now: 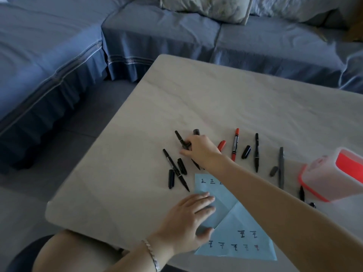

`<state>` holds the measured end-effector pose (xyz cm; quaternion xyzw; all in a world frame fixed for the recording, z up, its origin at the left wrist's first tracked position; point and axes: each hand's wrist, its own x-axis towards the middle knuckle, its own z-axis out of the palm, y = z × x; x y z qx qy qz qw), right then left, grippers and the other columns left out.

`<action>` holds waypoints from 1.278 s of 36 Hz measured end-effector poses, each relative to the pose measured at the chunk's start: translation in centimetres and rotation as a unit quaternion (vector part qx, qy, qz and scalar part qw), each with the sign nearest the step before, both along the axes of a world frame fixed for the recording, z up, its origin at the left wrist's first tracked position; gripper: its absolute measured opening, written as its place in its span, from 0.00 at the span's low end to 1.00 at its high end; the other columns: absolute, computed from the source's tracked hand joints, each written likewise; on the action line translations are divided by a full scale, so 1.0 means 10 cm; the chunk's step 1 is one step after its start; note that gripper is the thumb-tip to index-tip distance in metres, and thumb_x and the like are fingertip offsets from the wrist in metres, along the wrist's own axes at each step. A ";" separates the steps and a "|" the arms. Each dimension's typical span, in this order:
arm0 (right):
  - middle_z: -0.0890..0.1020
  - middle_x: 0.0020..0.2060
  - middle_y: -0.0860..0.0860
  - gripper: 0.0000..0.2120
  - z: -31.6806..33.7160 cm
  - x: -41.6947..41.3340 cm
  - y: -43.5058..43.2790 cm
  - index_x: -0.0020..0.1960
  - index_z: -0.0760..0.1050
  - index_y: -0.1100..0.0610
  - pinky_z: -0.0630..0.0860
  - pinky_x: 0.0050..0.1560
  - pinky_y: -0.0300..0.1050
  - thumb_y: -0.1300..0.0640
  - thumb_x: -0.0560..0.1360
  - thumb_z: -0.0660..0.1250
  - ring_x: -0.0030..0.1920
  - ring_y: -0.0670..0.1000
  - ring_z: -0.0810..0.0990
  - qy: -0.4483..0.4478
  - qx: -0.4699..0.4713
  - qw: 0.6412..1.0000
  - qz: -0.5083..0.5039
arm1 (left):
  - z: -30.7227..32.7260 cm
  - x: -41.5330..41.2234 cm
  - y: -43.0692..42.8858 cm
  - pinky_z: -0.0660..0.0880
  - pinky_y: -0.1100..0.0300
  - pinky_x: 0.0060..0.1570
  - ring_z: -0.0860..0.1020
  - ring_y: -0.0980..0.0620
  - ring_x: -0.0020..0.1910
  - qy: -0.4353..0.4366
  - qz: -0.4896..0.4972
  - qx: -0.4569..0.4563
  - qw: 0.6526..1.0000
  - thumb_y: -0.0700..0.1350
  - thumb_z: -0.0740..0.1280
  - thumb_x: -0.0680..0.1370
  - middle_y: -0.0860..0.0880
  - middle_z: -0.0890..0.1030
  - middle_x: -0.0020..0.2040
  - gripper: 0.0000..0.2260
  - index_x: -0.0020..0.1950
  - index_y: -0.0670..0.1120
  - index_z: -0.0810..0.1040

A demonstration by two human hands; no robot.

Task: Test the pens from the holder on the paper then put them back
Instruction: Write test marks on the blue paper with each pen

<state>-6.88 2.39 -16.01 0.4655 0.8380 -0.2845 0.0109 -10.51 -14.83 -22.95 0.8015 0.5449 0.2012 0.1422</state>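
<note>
The surface [216, 95] looks pale, matt and faintly veined. The paper [245, 218] is thin, matt and creased. The black pen [179, 136] and red marker [235, 144] are smooth plastic. The holder [322, 177] is translucent plastic. Wrinkled blue cloth covers the sofa [157, 32]. The bracelet [151, 254] is shiny metal.

Past my right hand [199, 149], gripping a pen [181, 139], the table [235, 99] is free. Just left of it another pen [174, 169] and two caps [182, 166] lie in the way. To its right a red pen [235, 144], more pens [256, 152] and the holder [326, 179] crowd the path. Left of my left hand [186, 220] is open table.
</note>
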 end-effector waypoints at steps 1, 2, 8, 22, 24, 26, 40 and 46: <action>0.75 0.49 0.56 0.16 -0.01 0.00 0.00 0.54 0.75 0.61 0.75 0.43 0.48 0.50 0.74 0.66 0.45 0.58 0.78 -0.003 0.009 1.000 -0.001 | 0.00 0.00 0.00 0.64 0.63 0.67 0.72 0.57 0.64 -0.003 0.000 0.002 1.000 0.57 0.64 0.71 0.53 0.78 0.63 0.19 0.57 0.50 0.80; 0.75 0.50 0.57 0.17 -0.02 0.00 -0.01 0.55 0.74 0.61 0.77 0.45 0.49 0.50 0.74 0.66 0.46 0.59 0.78 -0.002 0.019 1.000 -0.004 | 0.00 0.00 0.00 0.64 0.63 0.67 0.72 0.57 0.64 -0.005 0.001 0.004 1.000 0.57 0.64 0.71 0.53 0.78 0.62 0.19 0.57 0.50 0.80; 0.79 0.47 0.57 0.13 0.02 0.06 -0.13 0.53 0.74 0.61 0.74 0.44 0.46 0.52 0.75 0.65 0.48 0.58 0.78 0.013 0.054 0.998 -0.016 | -0.01 0.00 0.01 0.67 0.63 0.66 0.73 0.57 0.64 -0.014 0.002 0.018 1.000 0.57 0.64 0.71 0.53 0.78 0.62 0.19 0.56 0.49 0.81; 0.66 0.26 0.51 0.19 -0.01 0.02 -0.44 0.30 0.64 0.58 0.65 0.29 0.40 0.49 0.71 0.69 0.36 0.56 0.72 -0.104 -0.021 0.994 0.000 | -0.01 0.00 0.00 0.70 0.60 0.64 0.76 0.55 0.59 -0.020 0.001 0.033 0.999 0.55 0.65 0.71 0.52 0.80 0.58 0.19 0.57 0.47 0.80; 0.66 0.26 0.51 0.22 0.02 0.02 -0.44 0.29 0.62 0.57 0.67 0.31 0.41 0.49 0.71 0.69 0.37 0.55 0.71 -0.113 -0.020 0.993 0.001 | 0.00 0.00 0.00 0.70 0.61 0.64 0.75 0.55 0.60 -0.024 0.002 0.040 0.999 0.55 0.65 0.71 0.51 0.80 0.58 0.19 0.57 0.47 0.80; 0.66 0.26 0.50 0.22 0.04 0.02 -0.44 0.28 0.61 0.57 0.70 0.35 0.43 0.49 0.70 0.70 0.38 0.55 0.72 -0.119 -0.015 0.993 0.003 | 0.00 0.00 0.00 0.69 0.62 0.64 0.75 0.56 0.60 -0.023 0.003 0.044 0.999 0.55 0.65 0.71 0.52 0.80 0.58 0.19 0.56 0.47 0.80; 0.71 0.24 0.51 0.14 0.31 0.43 -0.24 0.33 0.77 0.63 0.65 0.26 0.37 0.53 0.70 0.68 0.25 0.47 0.66 0.071 -0.081 0.991 -0.075 | -0.01 -0.01 -0.03 0.73 0.60 0.62 0.77 0.54 0.60 -0.009 0.011 0.083 0.996 0.53 0.65 0.72 0.50 0.82 0.57 0.15 0.51 0.46 0.83; 0.72 0.17 0.46 0.14 0.46 0.98 -0.24 0.30 0.70 0.58 0.63 0.20 0.31 0.62 0.74 0.62 0.17 0.43 0.66 0.275 -0.121 0.921 -0.249 | -0.03 -0.04 -0.10 0.76 0.57 0.58 0.78 0.53 0.59 0.006 0.041 0.077 0.996 0.52 0.65 0.72 0.49 0.82 0.56 0.14 0.49 0.46 0.83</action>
